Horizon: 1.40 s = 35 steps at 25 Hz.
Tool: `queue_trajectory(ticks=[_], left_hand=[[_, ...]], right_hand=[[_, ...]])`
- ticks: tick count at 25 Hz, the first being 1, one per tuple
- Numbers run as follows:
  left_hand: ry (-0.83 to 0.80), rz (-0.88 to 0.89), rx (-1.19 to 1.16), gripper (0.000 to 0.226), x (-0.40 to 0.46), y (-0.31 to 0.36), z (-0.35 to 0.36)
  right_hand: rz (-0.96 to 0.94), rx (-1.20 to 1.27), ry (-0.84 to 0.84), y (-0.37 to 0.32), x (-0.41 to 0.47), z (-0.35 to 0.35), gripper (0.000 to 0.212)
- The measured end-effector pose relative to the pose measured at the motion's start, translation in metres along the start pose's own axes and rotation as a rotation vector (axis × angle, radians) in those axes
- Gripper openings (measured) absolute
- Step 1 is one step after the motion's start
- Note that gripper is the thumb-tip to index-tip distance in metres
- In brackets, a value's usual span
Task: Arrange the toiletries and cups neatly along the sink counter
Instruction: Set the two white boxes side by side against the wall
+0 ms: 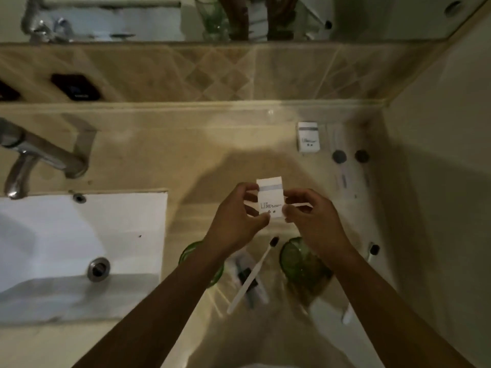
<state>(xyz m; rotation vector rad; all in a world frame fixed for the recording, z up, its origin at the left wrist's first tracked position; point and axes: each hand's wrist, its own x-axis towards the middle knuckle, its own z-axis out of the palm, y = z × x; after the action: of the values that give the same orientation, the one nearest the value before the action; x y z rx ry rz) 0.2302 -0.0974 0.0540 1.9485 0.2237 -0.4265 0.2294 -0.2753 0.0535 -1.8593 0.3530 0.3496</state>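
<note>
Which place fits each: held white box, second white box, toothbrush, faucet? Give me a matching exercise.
Things:
1. held white box
2. second white box
3. toothbrush
4. faucet

Places:
A. lying between two green cups
B. standing near the back wall
C. over the sink, left
D. pinched by left hand and right hand

Pairs: 1-D, 2-B, 3-A, 4-C

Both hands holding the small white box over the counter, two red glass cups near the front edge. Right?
Not quite: the two glass cups are green, not red, as the head view shows. The rest holds: left hand and right hand both hold the small white box over the counter.
</note>
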Motion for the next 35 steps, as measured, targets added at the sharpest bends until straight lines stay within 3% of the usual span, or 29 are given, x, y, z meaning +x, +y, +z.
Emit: queue_trajectory(ticks=[9,12,15,21,26,32,35], left_hand=[[-0.029,0.180,0.549,0.064,0.114,-0.003,0.044],[0.074,0.525,0.899,0.052,0.116,-0.011,0.048],[-0.010,0.746,1.050,0.045,0.121,-0.021,0.048],[-0.084,0.792,1.034,0.039,0.149,-0.019,0.052],[-0.008,0.703,0.920,0.040,0.169,-0.014,0.052],[0.061,0.639,0.803,0.040,0.195,-0.007,0.055],[0.065,0.693,0.815,0.038,0.207,-0.006,0.053]], right_hand=[[0.020,-0.164,0.105,0.022,0.105,-0.022,0.022],[-0.042,-0.379,0.148,0.030,0.114,-0.032,0.019],[-0.116,-0.492,0.238,0.037,0.124,-0.044,0.019],[-0.370,-0.613,0.264,0.032,0.162,-0.049,0.035],[-0.260,-0.665,0.156,0.036,0.192,-0.048,0.037],[-0.291,-0.663,0.178,0.041,0.194,-0.045,0.038],[-0.278,-0.632,0.180,0.040,0.195,-0.044,0.039]])
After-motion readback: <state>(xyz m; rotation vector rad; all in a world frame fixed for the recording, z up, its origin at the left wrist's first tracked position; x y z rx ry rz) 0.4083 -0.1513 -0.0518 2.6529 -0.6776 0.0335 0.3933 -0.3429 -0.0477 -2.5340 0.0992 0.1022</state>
